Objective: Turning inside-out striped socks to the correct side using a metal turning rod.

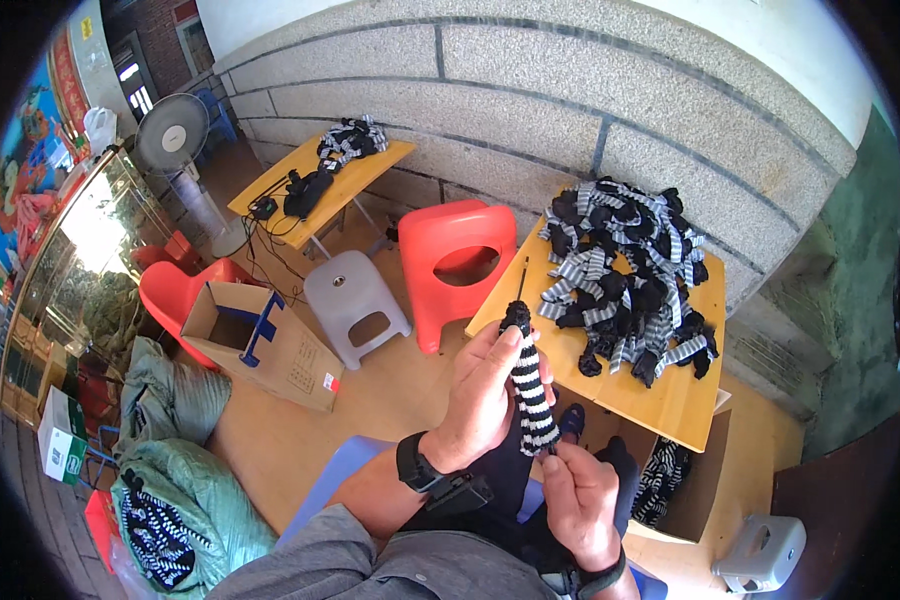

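Note:
My left hand [478, 400] is closed round a narrow black-and-white striped knitted tube [534, 395], thumb on its front near the black upper end. The tube stands roughly upright in front of my lap. A thin dark rod [524, 278] shows just above that black end; whether it runs inside the tube is hidden. With thumb and fingers pressed together, my right hand [580, 500] pinches the tube's lower tip. Beyond my hands, a heap of striped knitted pieces with black ends [625, 270] lies on a yellow wooden table [670, 405].
Below the table sits a cardboard box [705, 500] of striped knits. To the left are a red chair [455, 265], a grey stool [355, 300], another cardboard box [270, 350] and a green sack [195, 490]. Farther back stand a second table [370, 170] and a fan [173, 135].

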The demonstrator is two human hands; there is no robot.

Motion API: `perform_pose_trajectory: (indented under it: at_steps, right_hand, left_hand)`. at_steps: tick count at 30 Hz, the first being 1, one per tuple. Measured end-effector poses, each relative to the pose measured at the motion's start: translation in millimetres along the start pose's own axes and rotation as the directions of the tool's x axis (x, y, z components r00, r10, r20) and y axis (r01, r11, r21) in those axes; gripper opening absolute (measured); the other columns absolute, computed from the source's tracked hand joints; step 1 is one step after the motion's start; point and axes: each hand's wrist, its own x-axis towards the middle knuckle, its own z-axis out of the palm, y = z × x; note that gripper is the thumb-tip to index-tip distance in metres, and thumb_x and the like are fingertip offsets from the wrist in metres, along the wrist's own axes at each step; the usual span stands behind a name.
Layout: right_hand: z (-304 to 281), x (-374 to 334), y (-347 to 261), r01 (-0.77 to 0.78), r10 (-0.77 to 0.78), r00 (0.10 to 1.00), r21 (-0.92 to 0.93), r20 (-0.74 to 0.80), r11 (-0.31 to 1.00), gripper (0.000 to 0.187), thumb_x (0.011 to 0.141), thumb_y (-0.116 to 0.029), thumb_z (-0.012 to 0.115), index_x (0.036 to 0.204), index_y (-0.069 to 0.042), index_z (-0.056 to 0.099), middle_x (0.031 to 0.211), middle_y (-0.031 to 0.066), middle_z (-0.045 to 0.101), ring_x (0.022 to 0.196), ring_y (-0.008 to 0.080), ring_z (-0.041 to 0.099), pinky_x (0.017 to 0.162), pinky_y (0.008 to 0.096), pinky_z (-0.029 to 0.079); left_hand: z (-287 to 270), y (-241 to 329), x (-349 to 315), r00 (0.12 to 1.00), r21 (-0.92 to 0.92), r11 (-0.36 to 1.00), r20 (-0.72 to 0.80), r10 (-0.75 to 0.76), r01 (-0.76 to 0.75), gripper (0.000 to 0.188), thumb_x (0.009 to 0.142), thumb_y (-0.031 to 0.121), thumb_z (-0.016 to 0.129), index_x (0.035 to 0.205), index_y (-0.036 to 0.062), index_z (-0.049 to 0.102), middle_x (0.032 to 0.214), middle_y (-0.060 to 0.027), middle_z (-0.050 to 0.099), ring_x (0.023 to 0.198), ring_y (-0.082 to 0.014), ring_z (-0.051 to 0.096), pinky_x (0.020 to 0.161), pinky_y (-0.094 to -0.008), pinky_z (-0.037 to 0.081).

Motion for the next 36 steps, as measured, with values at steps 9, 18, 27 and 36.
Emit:
perform_pose_trajectory:
  at_steps: [9,18,27,36]
  right_hand:
    - [-34.3,-11.6,-11.4,-0.153,0.147,0.970,0.014,0.195,0.988,0.017,0.092,-0.004,0.054,0.099,0.006,0.066,0.059,-0.0006,0.055,0.051,0.0048,0.046,0.047,0.0219,0.035]
    - [-35.5,0.3,-6.6,-0.387,0.299,0.890,0.225,0.344,0.894,0.016,0.095,-0.006,0.057,0.096,0.007,0.066,0.064,0.0024,0.059,0.057,0.0069,0.053,0.053,0.0223,0.041]
    - [-19.4,2.5,1.4,-0.357,0.277,0.922,0.317,0.269,0.879,0.015,0.094,-0.005,0.056,0.095,0.006,0.066,0.062,0.0007,0.057,0.053,0.0061,0.051,0.050,0.0219,0.040]
    - [-6.6,2.0,18.1,-0.195,0.122,0.965,0.320,0.233,0.927,0.015,0.095,-0.006,0.056,0.095,0.005,0.066,0.059,0.0001,0.055,0.050,0.0061,0.049,0.048,0.0223,0.038]
  left_hand:
    - [-13.1,-5.9,3.1,0.997,0.082,0.996,-0.072,0.037,-0.031,0.031,0.089,0.033,0.050,0.089,0.0021,0.051,0.068,-0.0103,0.057,0.057,-0.0175,0.056,0.052,-0.0287,0.043]
    - [-16.2,0.8,4.5,0.981,0.195,0.971,-0.105,0.164,-0.141,0.033,0.095,0.033,0.047,0.080,0.0029,0.049,0.062,-0.0055,0.049,0.053,-0.0142,0.045,0.052,-0.0277,0.034]
    - [-19.1,7.4,7.2,0.990,0.306,0.946,-0.052,0.128,-0.106,0.038,0.096,0.041,0.053,0.084,0.0055,0.048,0.064,-0.0064,0.052,0.053,-0.0144,0.048,0.052,-0.0266,0.039]
    - [-27.8,10.2,7.7,0.997,0.215,0.975,0.073,0.030,-0.045,0.030,0.099,0.035,0.051,0.090,0.0063,0.047,0.068,-0.0123,0.059,0.055,-0.0196,0.059,0.050,-0.0333,0.052]
